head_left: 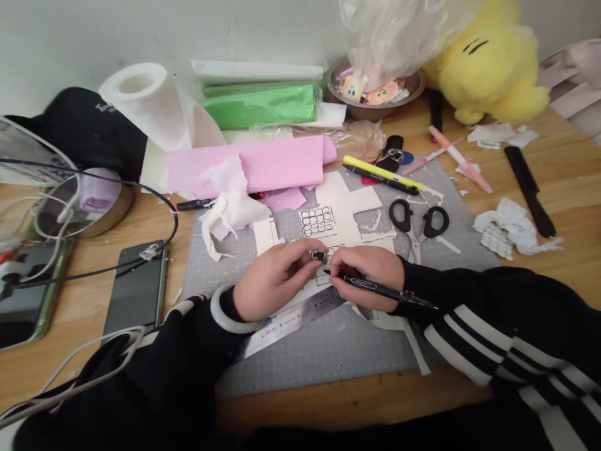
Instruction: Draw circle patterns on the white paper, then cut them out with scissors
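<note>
My right hand (369, 272) is closed around a black marker pen (378, 289), its tip pointing left, close to the left hand's fingers. Between thumb and fingertips, my left hand (277, 279) pinches a small black-and-white piece (320, 256), too small to name surely. Beneath both hands lies white paper (335, 191) with drawn black outlines, including a grid of rounded shapes. A metal ruler (291, 322) rests under my left hand, reaching toward the right one. Beyond my right wrist are black-handled scissors (413, 228), lying on the grey cutting mat (300, 369).
Pink paper (277, 164), a green pack (263, 106) and a paper roll (145, 103) stand behind. Yellow and black markers (382, 175) lie beyond the scissors. At right are a black comb (530, 191) and crumpled tissue (511, 222); phones (136, 282) and cables lie left.
</note>
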Tool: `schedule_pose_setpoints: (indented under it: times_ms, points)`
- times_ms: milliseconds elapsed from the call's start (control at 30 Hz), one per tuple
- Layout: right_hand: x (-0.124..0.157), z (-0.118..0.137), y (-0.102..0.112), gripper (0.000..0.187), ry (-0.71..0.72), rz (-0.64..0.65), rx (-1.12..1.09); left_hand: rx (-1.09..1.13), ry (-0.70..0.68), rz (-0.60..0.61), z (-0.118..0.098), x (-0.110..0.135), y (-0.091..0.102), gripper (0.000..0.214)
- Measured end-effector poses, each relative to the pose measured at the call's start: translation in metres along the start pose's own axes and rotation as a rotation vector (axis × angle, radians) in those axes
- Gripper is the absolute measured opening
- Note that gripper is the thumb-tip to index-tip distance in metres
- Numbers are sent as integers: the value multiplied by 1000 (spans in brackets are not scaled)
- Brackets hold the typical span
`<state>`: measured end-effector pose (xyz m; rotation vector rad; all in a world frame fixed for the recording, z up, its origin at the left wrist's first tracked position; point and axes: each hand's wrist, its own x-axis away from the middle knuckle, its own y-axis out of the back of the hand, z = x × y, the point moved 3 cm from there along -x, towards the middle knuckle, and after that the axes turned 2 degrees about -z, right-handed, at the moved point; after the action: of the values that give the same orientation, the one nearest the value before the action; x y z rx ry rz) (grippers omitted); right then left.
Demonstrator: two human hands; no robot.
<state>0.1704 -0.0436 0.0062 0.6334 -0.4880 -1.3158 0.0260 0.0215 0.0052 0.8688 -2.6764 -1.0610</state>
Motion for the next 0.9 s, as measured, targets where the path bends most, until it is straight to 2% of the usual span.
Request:
schedule_pose_setpoints:
  times_ms: [233, 900]
  points:
    - [0, -1, 0, 4, 7, 7, 13, -28, -44, -73, -2, -1, 2, 15]
    - [-1, -1, 0, 4, 12, 25, 21, -12, -21, -48, -1, 0, 1, 15]
